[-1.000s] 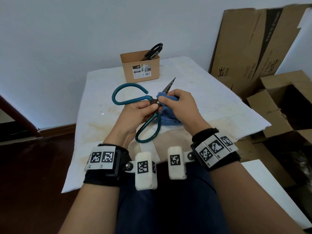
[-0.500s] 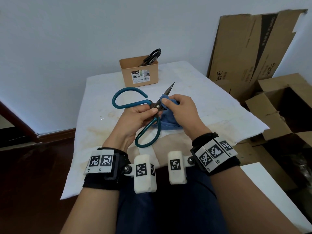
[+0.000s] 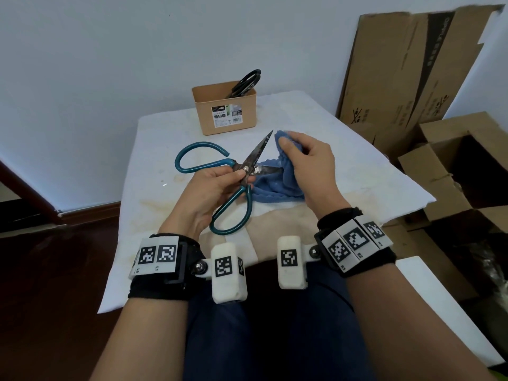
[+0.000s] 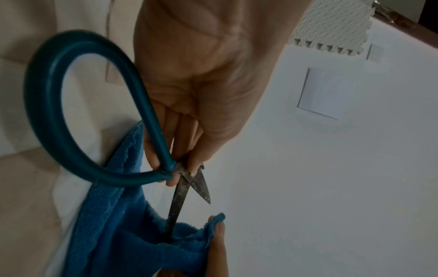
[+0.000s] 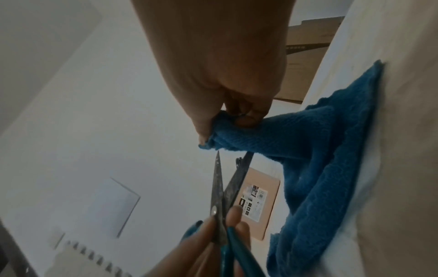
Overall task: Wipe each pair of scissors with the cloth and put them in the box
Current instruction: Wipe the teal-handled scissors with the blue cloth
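Note:
My left hand pinches the teal-handled scissors at the pivot, above the table. Their blades stand apart: one points up toward the box, the other runs right into the blue cloth. My right hand grips a bunched corner of that cloth just right of the upper blade tip; the rest of the cloth hangs down to the table. In the left wrist view the scissors show both blades, one reaching into the cloth. In the right wrist view the cloth hangs from my fingers above the blades.
A tan box stands at the far side of the white-covered table, with black-handled scissors upright in it. Cardboard boxes crowd the right side, and flat cardboard leans on the wall.
The scissor blades have spread apart. My right hand has moved with the cloth up and to the right, off the pivot area, to beside the upper blade tip.

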